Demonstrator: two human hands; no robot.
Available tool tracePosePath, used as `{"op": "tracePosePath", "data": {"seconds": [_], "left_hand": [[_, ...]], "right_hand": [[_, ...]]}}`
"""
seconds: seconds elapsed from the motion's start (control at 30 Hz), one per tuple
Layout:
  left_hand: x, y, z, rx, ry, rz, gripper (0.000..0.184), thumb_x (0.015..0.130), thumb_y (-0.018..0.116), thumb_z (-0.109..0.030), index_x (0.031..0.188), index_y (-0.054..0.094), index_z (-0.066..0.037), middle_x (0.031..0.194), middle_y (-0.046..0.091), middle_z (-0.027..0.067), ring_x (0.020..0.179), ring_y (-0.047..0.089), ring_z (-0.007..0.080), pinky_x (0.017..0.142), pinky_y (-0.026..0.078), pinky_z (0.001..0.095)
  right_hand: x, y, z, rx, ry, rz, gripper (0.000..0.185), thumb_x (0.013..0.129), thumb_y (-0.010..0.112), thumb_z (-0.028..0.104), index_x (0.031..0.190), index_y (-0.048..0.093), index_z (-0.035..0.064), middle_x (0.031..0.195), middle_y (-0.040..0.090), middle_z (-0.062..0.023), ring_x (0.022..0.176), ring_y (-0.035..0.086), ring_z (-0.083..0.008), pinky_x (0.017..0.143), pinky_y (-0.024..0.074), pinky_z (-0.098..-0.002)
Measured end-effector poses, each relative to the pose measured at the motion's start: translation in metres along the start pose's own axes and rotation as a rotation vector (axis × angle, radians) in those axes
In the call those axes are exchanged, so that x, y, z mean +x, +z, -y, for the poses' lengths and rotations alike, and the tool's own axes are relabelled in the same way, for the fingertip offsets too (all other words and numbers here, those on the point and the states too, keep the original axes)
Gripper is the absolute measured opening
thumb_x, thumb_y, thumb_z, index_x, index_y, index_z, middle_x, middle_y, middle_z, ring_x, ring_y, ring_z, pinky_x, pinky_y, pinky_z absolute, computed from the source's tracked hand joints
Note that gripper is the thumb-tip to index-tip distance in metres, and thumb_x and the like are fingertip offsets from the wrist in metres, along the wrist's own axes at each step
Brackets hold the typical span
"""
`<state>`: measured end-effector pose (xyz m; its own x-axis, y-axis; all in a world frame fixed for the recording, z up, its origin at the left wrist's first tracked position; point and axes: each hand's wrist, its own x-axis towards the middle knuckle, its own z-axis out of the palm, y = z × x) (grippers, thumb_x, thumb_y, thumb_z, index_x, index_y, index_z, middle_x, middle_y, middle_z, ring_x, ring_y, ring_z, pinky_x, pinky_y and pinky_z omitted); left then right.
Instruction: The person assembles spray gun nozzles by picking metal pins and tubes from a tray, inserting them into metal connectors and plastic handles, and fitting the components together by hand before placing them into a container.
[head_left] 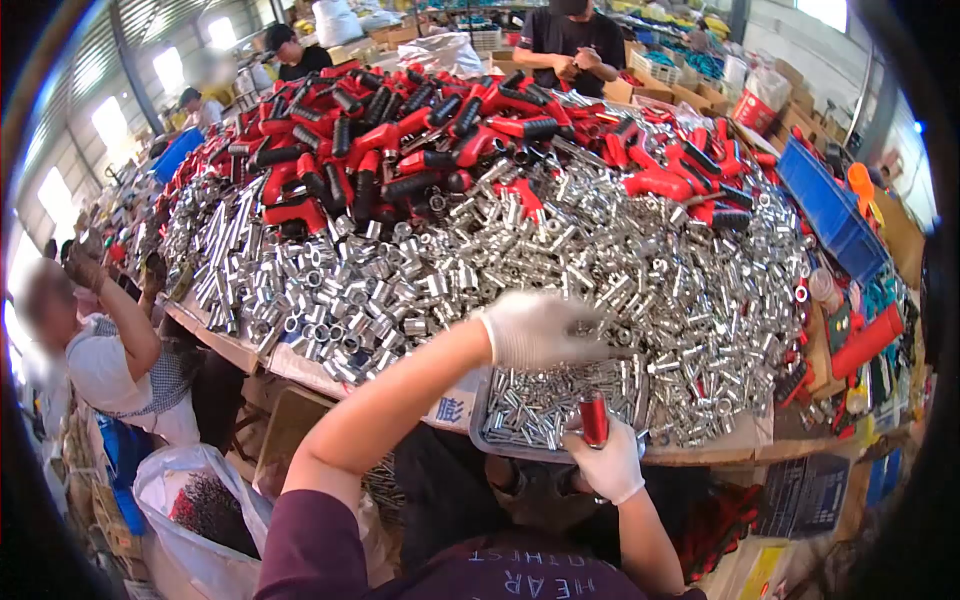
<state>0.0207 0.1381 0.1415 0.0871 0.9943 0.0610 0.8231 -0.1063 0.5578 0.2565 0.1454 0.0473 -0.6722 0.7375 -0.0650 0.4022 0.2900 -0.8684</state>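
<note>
My right hand (pixel 612 462), in a white glove, is closed around a red handle (pixel 594 422) that stands up from the fist, just over the front edge of the table. My left hand (pixel 545 332), also gloved in white, reaches over the heap of shiny metal fittings (pixel 670 270); motion smears its fingers, so I cannot make out whether they hold anything. Below the left hand lies a grey tray (pixel 484 432) with small metal pins and screws (pixel 535 405) in it.
Red and black tool handles (pixel 400 130) pile up behind the metal parts. A blue bin (pixel 830 210) tilts at the right, near a red cylinder (pixel 868 340). A white sack (pixel 200 500) stands at lower left. One co-worker (pixel 130 360) sits left; others work across the table.
</note>
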Motion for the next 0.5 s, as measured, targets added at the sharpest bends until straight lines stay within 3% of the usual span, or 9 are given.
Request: {"op": "tracePosePath", "data": {"seconds": [0.07,0.1,0.13,0.17,0.23,0.3,0.33,0.43,0.5], "left_hand": [[0.026,-0.032,0.042,0.244,-0.285,-0.364,0.051,0.091,0.057,-0.052,0.125,0.062,-0.014,0.112,0.068,0.0173,0.099,0.068,0.0356,0.087,0.054,0.0439],[0.039,-0.044,0.084,0.382,-0.305,-0.696,0.044,0.089,0.061,-0.049,0.119,0.066,-0.018,0.107,0.069,0.0169,0.094,0.069,0.0309,0.085,0.055,0.0403],[0.046,-0.064,0.128,0.561,-0.357,-0.823,0.037,0.088,0.065,-0.042,0.112,0.066,-0.014,0.105,0.069,0.0143,0.093,0.068,0.0295,0.085,0.054,0.0409],[0.045,-0.09,0.14,0.671,-0.68,-0.689,0.034,0.087,0.066,-0.038,0.104,0.065,-0.009,0.107,0.067,0.0121,0.098,0.067,0.0277,0.086,0.054,0.0405],[0.029,-0.091,0.214,0.794,-0.826,-0.665,0.038,0.09,0.062,-0.038,0.109,0.06,-0.005,0.112,0.065,0.0156,0.107,0.063,0.0322,0.09,0.052,0.0438],[0.015,-0.088,0.238,0.689,-0.775,-0.552,0.041,0.089,0.063,-0.038,0.112,0.054,-0.005,0.114,0.064,0.0156,0.107,0.063,0.0322,0.09,0.052,0.0445],[0.013,-0.083,0.239,0.656,-0.732,-0.544,0.043,0.089,0.063,-0.037,0.115,0.051,-0.005,0.112,0.064,0.0155,0.106,0.064,0.0328,0.089,0.052,0.0449],[0.001,-0.073,0.189,0.719,-0.462,-0.682,0.032,0.087,0.065,-0.033,0.103,0.055,-0.007,0.095,0.068,0.0144,0.089,0.069,0.0316,0.076,0.055,0.0451],[-0.019,-0.066,0.125,0.566,-0.395,-0.776,0.038,0.087,0.065,-0.036,0.107,0.056,-0.006,0.087,0.069,0.0168,0.083,0.069,0.0334,0.073,0.054,0.0452]], "right_hand": [[0.0,0.0,-0.002,0.021,0.109,-0.002,0.027,0.078,0.075,0.023,0.095,0.069,0.0023,0.08,0.069,-0.0165,0.078,0.069,-0.0321,0.075,0.0521,-0.0391],[-0.001,0.001,-0.004,0.011,0.1,-0.001,0.027,0.078,0.075,0.023,0.095,0.069,0.0023,0.08,0.069,-0.0165,0.078,0.069,-0.0321,0.075,0.0521,-0.0391],[-0.001,0.002,-0.007,0.056,0.122,-0.006,0.027,0.078,0.075,0.023,0.094,0.068,0.0019,0.078,0.069,-0.0152,0.076,0.069,-0.0294,0.074,0.052,-0.038],[-0.001,0.004,-0.009,0.103,0.142,-0.013,0.027,0.078,0.076,0.023,0.093,0.068,0.0015,0.077,0.068,-0.014,0.074,0.068,-0.0266,0.073,0.0518,-0.0369],[0.0,0.004,-0.01,0.144,0.112,-0.024,0.026,0.078,0.076,0.022,0.093,0.068,0.002,0.076,0.068,-0.0116,0.073,0.067,-0.0228,0.072,0.0515,-0.0356],[0.001,0.004,-0.008,0.144,0.164,-0.001,0.026,0.077,0.076,0.021,0.094,0.068,0.0019,0.077,0.069,-0.0113,0.073,0.067,-0.0225,0.072,0.0517,-0.0355],[0.001,0.008,-0.011,0.178,0.045,-0.048,0.013,0.082,0.069,0.01,0.089,0.064,0.0006,0.059,0.058,-0.001,0.048,0.055,-0.0085,0.047,0.0427,-0.0265],[0.002,0.01,-0.02,0.156,-0.028,-0.055,0.013,0.082,0.07,0.009,0.089,0.064,0.0005,0.059,0.058,-0.0012,0.048,0.055,-0.0084,0.047,0.0431,-0.0265],[0.001,0.009,-0.015,0.162,-0.011,-0.045,0.013,0.082,0.07,0.01,0.089,0.064,0.0008,0.06,0.059,-0.0015,0.049,0.056,-0.0087,0.047,0.0435,-0.027]]}}
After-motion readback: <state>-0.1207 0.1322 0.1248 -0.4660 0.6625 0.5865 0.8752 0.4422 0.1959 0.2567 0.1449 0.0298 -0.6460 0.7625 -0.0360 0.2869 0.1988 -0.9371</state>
